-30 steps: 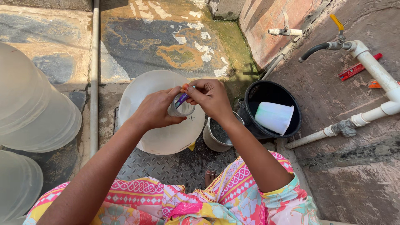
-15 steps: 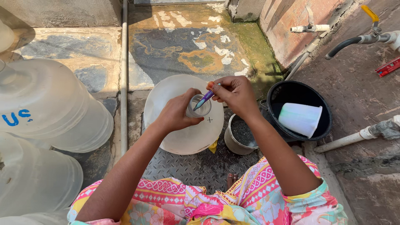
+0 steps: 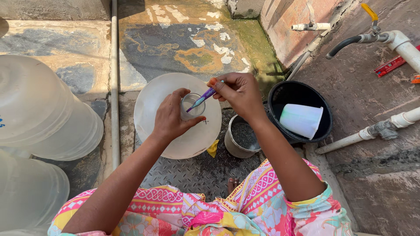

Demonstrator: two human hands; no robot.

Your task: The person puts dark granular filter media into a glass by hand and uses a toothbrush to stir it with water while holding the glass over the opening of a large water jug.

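Pinched between thumb and fingertips of the right hand (image 3: pixel 238 94) is a thin purple brush (image 3: pixel 202 99), held at its upper, orange-tipped end. Its long axis slants from far right down to near left, and the lower end points into the mouth of a small clear cup (image 3: pixel 191 106). The grip sits at the top of the handle, so nearly all of the brush hangs out below and to the left of the fingers; whether its tip touches the inside of the cup cannot be told.

Closed around that cup from the near-left side is the left hand (image 3: pixel 172 116), thumb on the near side and fingers curled over the far-left rim, with the opening facing up and to the right toward the brush. Both hands hover over the middle of a large translucent white drum (image 3: pixel 153 105) standing upright on a metal tread plate (image 3: pixel 197 170).

Just right of the drum sits a small grey tub (image 3: pixel 240 140) with dark contents, and a scrap of yellow (image 3: pixel 212 148) lies between the two. Farther right is a black bucket (image 3: pixel 284 94) holding a pale tumbler (image 3: pixel 302 120) on its side. White pipes (image 3: pixel 376 131) run along the right, and more translucent drums (image 3: pixel 48 109) lie stacked at the left beside a grey pipe (image 3: pixel 114 78).
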